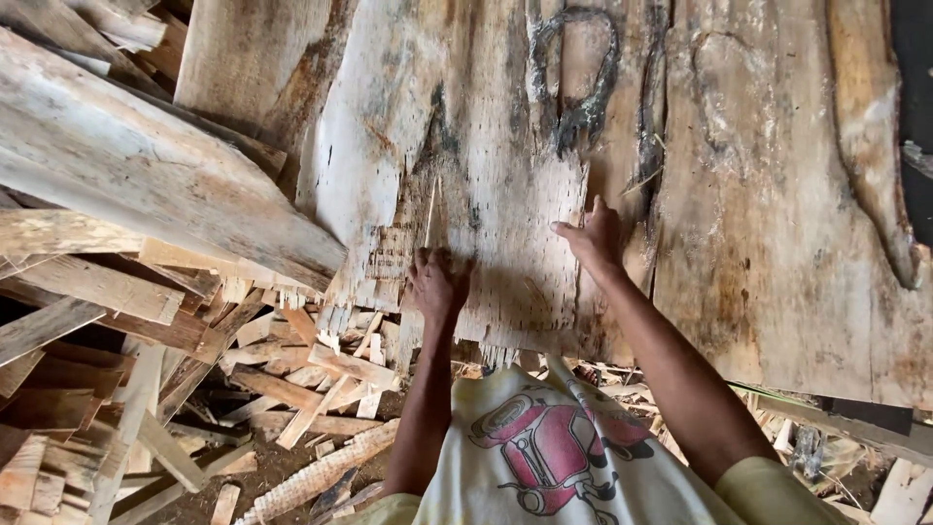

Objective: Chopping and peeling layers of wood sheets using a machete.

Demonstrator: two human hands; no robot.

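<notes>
Because the offcuts [146, 389] lie heaped at left, I press my left hand [437, 287], fingers curled on the frayed lower edge of the veneer sheet [505, 194], while my right hand [593, 238] lies open and flat, holding nothing, steadying it.

Wearer | pale yellow short-sleeved T-shirt [544, 457] | red-and-pink machine graphic [549, 442] with dark outlines on front | bare forearms, no gloves
</notes>
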